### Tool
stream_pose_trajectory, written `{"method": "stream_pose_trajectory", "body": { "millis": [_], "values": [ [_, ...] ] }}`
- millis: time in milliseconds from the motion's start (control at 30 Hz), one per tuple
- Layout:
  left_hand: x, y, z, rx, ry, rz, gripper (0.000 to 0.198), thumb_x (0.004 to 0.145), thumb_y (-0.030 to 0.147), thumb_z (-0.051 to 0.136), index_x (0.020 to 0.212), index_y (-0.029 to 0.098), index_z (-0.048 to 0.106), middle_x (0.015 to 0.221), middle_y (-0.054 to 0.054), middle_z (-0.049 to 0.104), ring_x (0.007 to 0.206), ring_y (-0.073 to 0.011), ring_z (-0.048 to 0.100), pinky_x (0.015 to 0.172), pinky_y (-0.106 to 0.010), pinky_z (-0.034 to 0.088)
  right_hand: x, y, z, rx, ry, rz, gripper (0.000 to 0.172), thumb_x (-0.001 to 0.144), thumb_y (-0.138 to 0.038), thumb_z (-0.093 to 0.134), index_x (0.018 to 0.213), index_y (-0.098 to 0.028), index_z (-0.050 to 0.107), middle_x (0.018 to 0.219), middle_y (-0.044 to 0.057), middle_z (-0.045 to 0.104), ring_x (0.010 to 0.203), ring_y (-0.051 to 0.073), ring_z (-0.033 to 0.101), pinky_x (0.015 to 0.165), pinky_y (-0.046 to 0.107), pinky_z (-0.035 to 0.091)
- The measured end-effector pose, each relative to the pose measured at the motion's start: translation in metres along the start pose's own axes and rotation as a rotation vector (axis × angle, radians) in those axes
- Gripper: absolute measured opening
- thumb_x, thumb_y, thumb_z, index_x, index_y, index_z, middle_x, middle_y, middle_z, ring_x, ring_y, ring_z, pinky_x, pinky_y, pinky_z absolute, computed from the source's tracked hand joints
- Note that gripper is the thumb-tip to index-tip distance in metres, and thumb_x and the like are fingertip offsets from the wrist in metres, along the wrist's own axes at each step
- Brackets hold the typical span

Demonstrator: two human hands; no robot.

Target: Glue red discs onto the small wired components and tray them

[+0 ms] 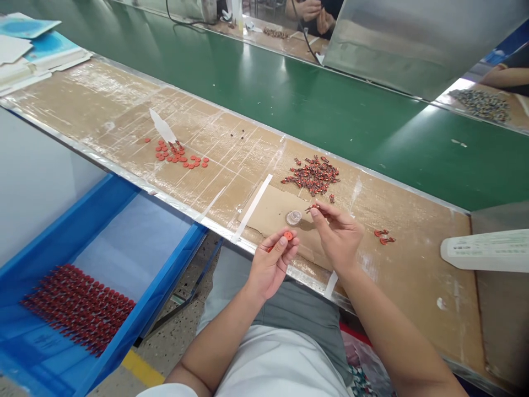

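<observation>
My left hand (270, 262), near the table's front edge, pinches a small round red piece (288, 235) between thumb and fingers. To its right and slightly higher, my right hand (339, 234) grips a small dark-and-red part (313, 208) at its fingertips. The two hands are apart. Between them, on the cardboard, stands a small clear round container (293, 217). A pile of small dark-and-red parts (316, 175) lies just beyond the hands. Several red discs (177, 156) are scattered further left, and a few joined red pieces (385, 237) rest to the right.
A blue bin (165, 281) at lower left holds rows of red pieces (82, 303). The green belt (248, 82) runs behind the table (198, 187). Papers (37, 47) lie far left, a white object (487, 250) at right. Another person's hands (316, 14) show beyond the belt.
</observation>
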State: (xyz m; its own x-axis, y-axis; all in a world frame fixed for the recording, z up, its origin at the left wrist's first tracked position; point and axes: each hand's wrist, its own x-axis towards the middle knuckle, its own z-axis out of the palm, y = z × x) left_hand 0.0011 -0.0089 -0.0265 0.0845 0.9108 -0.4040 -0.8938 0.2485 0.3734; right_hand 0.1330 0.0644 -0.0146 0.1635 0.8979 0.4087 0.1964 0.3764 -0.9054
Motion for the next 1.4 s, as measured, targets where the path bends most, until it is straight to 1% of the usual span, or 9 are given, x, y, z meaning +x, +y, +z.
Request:
{"method": "stream_pose_trajectory", "body": {
  "millis": [67, 133, 200, 300, 467, 700, 1000, 1267, 1400],
  "values": [
    [-0.002, 0.000, 0.003, 0.008, -0.015, 0.007, 0.020, 0.081, 0.017, 0.073, 0.101, 0.017, 0.074, 0.102, -0.005, 0.076, 0.090, -0.0111, 0.072, 0.083, -0.018, 0.057, -0.008, -0.013, -0.002, 0.060, 0.023, 0.067, 0.022, 0.077, -0.026, 0.077, 0.099, -0.024, 0.075, 0.092, 0.003, 0.076, 0.080, 0.017, 0.071, 0.077, 0.034, 0.059],
    [-0.004, -0.001, 0.006, 0.011, -0.029, 0.010, 0.019, 0.082, 0.018, 0.072, 0.101, 0.017, 0.074, 0.103, -0.005, 0.076, 0.091, -0.0114, 0.072, 0.084, -0.019, 0.056, -0.018, -0.025, -0.005, 0.070, 0.018, 0.078, 0.022, 0.077, -0.024, 0.078, 0.098, -0.025, 0.075, 0.093, 0.003, 0.076, 0.082, 0.018, 0.072, 0.079, 0.035, 0.060],
    [-0.008, -0.002, 0.009, 0.011, -0.046, 0.011, 0.019, 0.082, 0.019, 0.072, 0.101, 0.017, 0.074, 0.102, -0.005, 0.076, 0.091, -0.0115, 0.071, 0.086, -0.020, 0.056, -0.028, -0.033, -0.008, 0.053, -0.006, 0.025, 0.022, 0.076, -0.021, 0.078, 0.097, -0.026, 0.076, 0.094, 0.003, 0.076, 0.084, 0.019, 0.072, 0.082, 0.036, 0.061],
    [-0.012, -0.003, 0.012, 0.023, -0.066, 0.023, 0.019, 0.082, 0.019, 0.073, 0.100, 0.018, 0.075, 0.099, -0.005, 0.077, 0.092, -0.0122, 0.072, 0.086, -0.021, 0.056, -0.038, -0.039, -0.013, 0.062, -0.061, -0.050, 0.026, 0.076, -0.015, 0.077, 0.098, -0.029, 0.076, 0.096, 0.002, 0.076, 0.087, 0.019, 0.072, 0.084, 0.037, 0.060],
    [-0.016, -0.005, 0.013, 0.037, -0.057, 0.046, 0.020, 0.080, 0.019, 0.074, 0.099, 0.018, 0.075, 0.097, -0.004, 0.077, 0.092, -0.0124, 0.072, 0.087, -0.021, 0.056, -0.046, -0.036, -0.016, 0.085, -0.132, -0.054, 0.030, 0.076, -0.010, 0.076, 0.099, -0.029, 0.076, 0.096, 0.004, 0.076, 0.089, 0.021, 0.071, 0.083, 0.038, 0.059],
    [-0.018, -0.006, 0.013, 0.053, -0.029, 0.049, 0.020, 0.078, 0.020, 0.076, 0.098, 0.017, 0.075, 0.096, -0.005, 0.077, 0.092, -0.0131, 0.072, 0.087, -0.021, 0.056, -0.049, -0.034, -0.015, 0.083, -0.121, -0.047, 0.025, 0.076, -0.013, 0.076, 0.097, -0.027, 0.076, 0.093, 0.005, 0.075, 0.086, 0.020, 0.071, 0.079, 0.038, 0.060],
    [-0.017, -0.006, 0.011, 0.058, -0.010, 0.051, 0.018, 0.079, 0.020, 0.075, 0.097, 0.017, 0.076, 0.096, -0.004, 0.077, 0.092, -0.0121, 0.072, 0.085, -0.019, 0.056, -0.050, -0.032, -0.014, 0.079, -0.156, -0.089, 0.029, 0.077, -0.009, 0.074, 0.100, -0.028, 0.075, 0.091, 0.005, 0.075, 0.085, 0.021, 0.070, 0.077, 0.039, 0.059],
    [-0.016, -0.007, 0.009, 0.059, -0.003, 0.073, 0.020, 0.075, 0.021, 0.079, 0.094, 0.018, 0.076, 0.095, -0.005, 0.078, 0.091, -0.0137, 0.072, 0.086, -0.022, 0.057, -0.053, -0.029, -0.012, 0.031, -0.148, -0.117, 0.027, 0.078, -0.013, 0.074, 0.100, -0.027, 0.075, 0.090, 0.005, 0.074, 0.085, 0.021, 0.070, 0.075, 0.038, 0.060],
    [-0.016, -0.007, 0.009, 0.091, 0.003, 0.101, 0.019, 0.074, 0.023, 0.080, 0.092, 0.019, 0.077, 0.095, -0.005, 0.078, 0.093, -0.0161, 0.072, 0.087, -0.025, 0.057, -0.055, -0.029, -0.011, 0.034, -0.155, -0.107, 0.026, 0.078, -0.014, 0.074, 0.100, -0.028, 0.074, 0.091, 0.005, 0.074, 0.085, 0.021, 0.070, 0.076, 0.039, 0.060]
  ]
}}
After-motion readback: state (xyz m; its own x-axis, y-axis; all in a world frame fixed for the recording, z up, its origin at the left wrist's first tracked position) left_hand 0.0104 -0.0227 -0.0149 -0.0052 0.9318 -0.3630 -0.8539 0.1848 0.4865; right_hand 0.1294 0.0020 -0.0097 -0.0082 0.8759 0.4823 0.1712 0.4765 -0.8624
